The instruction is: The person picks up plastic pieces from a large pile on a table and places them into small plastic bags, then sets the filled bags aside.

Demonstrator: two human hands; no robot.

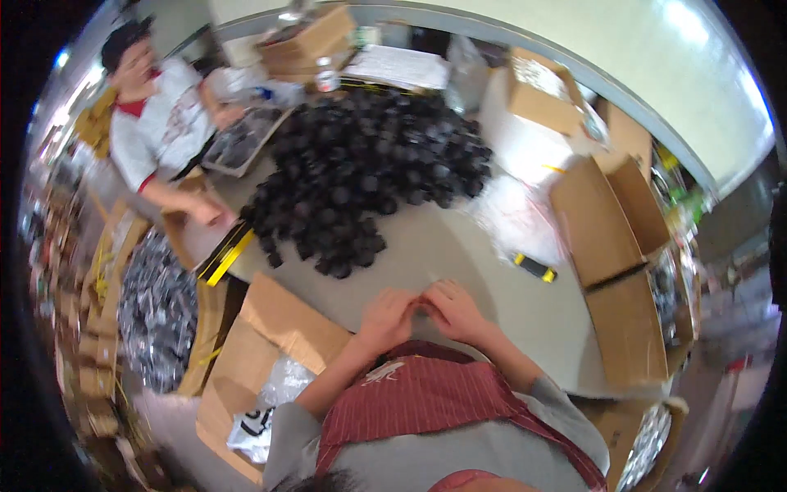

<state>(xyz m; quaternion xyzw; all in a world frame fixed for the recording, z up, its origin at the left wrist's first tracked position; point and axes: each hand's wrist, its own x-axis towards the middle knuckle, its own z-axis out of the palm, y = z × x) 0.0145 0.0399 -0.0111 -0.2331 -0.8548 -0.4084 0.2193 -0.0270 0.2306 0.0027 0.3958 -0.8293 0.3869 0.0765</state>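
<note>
Close in front of my apron, my left hand [390, 315] and my right hand [454, 312] meet at the fingertips over the near edge of the grey table [434, 246]. Fingers of both are curled and pressed together. Whatever they hold, if anything, is hidden between them. Beyond my hands, a large heap of small black rounded pieces [361, 164] covers the table's far middle; their exact kind is too blurred to tell.
An open cardboard box [270, 328] with clear plastic stands at my left. Tall open cartons [598, 221] line the right side, near a yellow-and-black object [535, 267]. A co-worker [164, 115] reaches over the table's left edge, beside a tray [246, 139].
</note>
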